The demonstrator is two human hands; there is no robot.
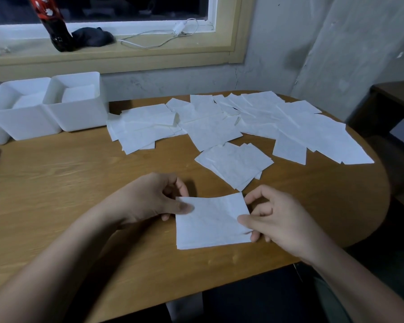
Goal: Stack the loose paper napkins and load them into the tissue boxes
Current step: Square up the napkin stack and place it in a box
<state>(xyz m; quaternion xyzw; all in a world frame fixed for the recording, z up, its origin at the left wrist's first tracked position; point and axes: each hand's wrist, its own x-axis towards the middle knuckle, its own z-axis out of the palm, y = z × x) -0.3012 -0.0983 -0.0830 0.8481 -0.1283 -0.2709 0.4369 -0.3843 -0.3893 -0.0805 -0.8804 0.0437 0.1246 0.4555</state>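
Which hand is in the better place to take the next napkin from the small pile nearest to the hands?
The right hand, probably. The small pile of white paper napkins lies just beyond its fingers, while the left hand is further left. Both pinch the held white square napkin.

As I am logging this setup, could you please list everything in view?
loose napkins: many, white, spread in overlapping piles over the far half of the table
held napkin: one or a thin stack (cannot tell), white, near front edge
boxes: two whole and part of a third, white, far left of table, napkins inside
table: one, light wood, rounded right end
bottle: one, dark with red label, on the windowsill
cloth: one, dark, on the sill beside the bottle
cable: one, white, on the sill
left hand: pinches the held napkin's left edge
right hand: pinches its right edge
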